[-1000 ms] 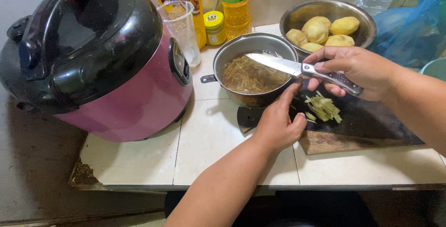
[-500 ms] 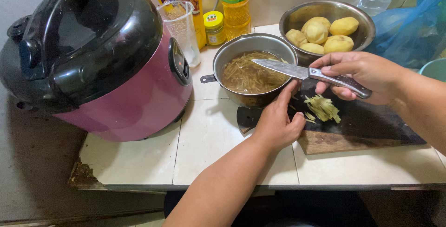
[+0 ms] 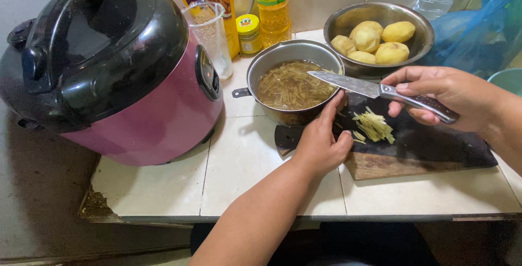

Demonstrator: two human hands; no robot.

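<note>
While the knife [image 3: 348, 85] hangs over the pot [image 3: 293, 84], fingers are at risk.
Right hand [image 3: 443, 92] grips its handle; left hand [image 3: 321, 143], loosely curled and empty, rests on the board [image 3: 435, 146] beside the strips [image 3: 374, 126], close under the blade, where a slip could nick it.

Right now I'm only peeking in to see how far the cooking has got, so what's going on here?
A person stands at a tiled counter. The right hand holds a knife, its blade reaching over the rim of a metal pot filled with thin potato strips in water. The left hand rests against the pot's near side, at the edge of a dark cutting board that has a small pile of cut strips on it. Peeled whole potatoes wait in a metal bowl behind.
</note>
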